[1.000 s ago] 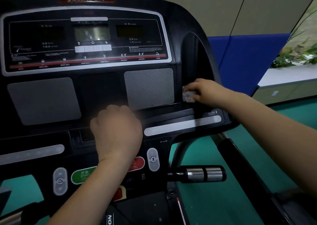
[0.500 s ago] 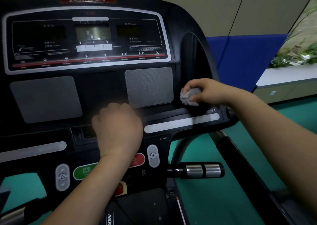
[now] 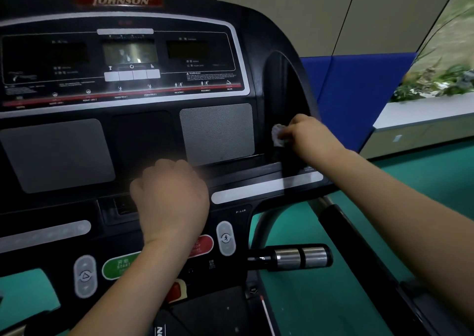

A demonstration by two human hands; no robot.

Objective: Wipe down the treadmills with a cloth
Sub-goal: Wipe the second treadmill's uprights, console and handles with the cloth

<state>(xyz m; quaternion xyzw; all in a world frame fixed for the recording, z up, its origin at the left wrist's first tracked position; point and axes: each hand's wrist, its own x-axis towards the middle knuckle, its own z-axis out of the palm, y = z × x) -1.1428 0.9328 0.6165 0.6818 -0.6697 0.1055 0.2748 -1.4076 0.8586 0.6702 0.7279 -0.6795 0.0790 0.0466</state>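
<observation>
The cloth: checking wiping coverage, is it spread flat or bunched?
Bunched: the cloth is a small crumpled wad gripped in the right hand against the treadmill.

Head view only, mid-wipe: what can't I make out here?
All head view.
1. Cloth: mostly hidden inside the right grip; only a grey wad shows.
2. Left grip: curled fingers hide whether it holds anything; motion-blurred.
3. Red stop button: half covered by the left wrist.
4. Warning text: too small and blurred to read.
5. Running belt: cut off by the bottom edge.
</observation>
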